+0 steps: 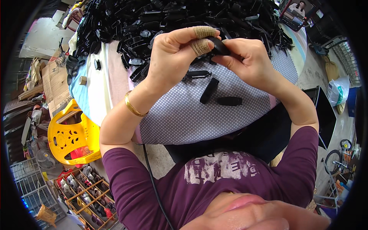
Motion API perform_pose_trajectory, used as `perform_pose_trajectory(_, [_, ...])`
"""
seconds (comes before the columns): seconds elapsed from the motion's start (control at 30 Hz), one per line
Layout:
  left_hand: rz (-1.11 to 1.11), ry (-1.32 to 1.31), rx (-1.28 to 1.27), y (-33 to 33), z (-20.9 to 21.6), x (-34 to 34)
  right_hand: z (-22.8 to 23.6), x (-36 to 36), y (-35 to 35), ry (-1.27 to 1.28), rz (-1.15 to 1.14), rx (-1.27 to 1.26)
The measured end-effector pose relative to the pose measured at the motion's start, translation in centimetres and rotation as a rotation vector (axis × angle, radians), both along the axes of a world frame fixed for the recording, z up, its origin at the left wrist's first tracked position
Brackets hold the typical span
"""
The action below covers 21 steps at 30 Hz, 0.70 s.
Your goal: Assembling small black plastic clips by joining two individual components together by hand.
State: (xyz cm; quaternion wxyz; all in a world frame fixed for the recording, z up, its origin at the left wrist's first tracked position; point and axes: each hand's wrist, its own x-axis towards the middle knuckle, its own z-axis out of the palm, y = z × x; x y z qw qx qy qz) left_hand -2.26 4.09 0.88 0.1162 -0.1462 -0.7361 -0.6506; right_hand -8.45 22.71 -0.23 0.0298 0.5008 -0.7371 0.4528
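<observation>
A small, smooth, curved black piece (219,46) is held up between my two hands, over the near side of a large black heap. My left hand (168,55), with tan tape wound round its thumb and forefinger, pinches the piece's left end. The thumb and fingers of my right hand (251,61) are closed on its right end. Fingers cover much of the piece, and its exact kind does not show. Below my hands, separate on the cloth, lie a slim black piece (198,74), a tilted black block (209,91) and a flat black piece (229,101).
The heap of black pieces (153,19) covers the far part of the cloth-topped table (184,119). A screen (295,14) stands at the far right. A tape roll (82,80) sits at the left, near a yellow plastic chair (73,138). A black cable (151,176) hangs in front.
</observation>
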Motion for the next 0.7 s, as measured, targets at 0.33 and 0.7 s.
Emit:
perform_pose_trajectory(0.33, [-0.314,-0.197,-0.664,-0.1,3.5,2.3,-1.0,-1.6,-0.3,0.455,0.118,0.277])
perform_pose_trajectory(0.7, [0.153,0.132,-1.361,-2.4,1.4,0.8,-1.3,-1.9,-0.6,0.732,0.041,0.240])
